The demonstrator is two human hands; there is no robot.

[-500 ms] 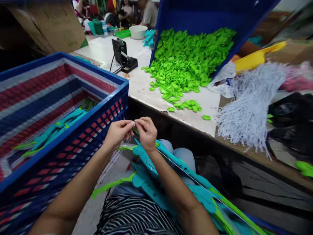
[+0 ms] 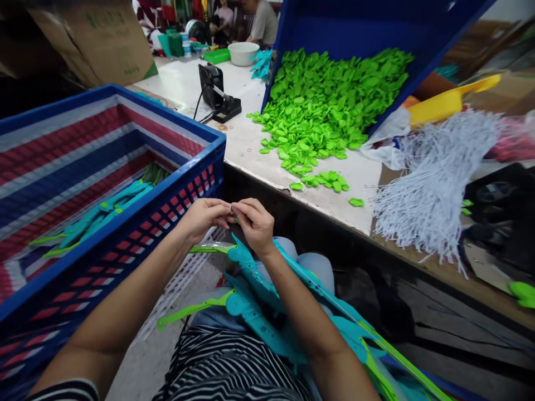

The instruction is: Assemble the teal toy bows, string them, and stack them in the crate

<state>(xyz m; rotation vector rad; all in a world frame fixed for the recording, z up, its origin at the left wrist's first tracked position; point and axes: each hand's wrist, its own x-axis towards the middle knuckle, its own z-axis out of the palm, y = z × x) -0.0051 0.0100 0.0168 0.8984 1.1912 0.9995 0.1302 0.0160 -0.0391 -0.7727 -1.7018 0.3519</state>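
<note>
Over my lap, my left hand (image 2: pixel 204 218) and my right hand (image 2: pixel 256 225) meet, thumbs and forefingers pinched together. Between the fingertips is a tiny item, too small and too covered to name. Teal plastic pieces (image 2: pixel 257 328) with bright green arms (image 2: pixel 196 309) lie across my lap, beneath my right forearm. A thin pale cord (image 2: pixel 334 299) runs along a long teal and green strip toward the lower right. Part of these pieces is hidden by my right arm.
To the left, a blue crate (image 2: pixel 215 142) with striped lining holds similar teal and green pieces. A tilted blue bin (image 2: pixel 346 28) spills small green pieces (image 2: pixel 321 106) onto the table. Right of them lies a bundle of white cords (image 2: pixel 434 189). A black stand (image 2: pixel 225 108) stands behind the crate.
The view has shifted slightly, so the table and crate sit a little farther right. Both hands stay pinched together at the same place, with only small finger movements.
</note>
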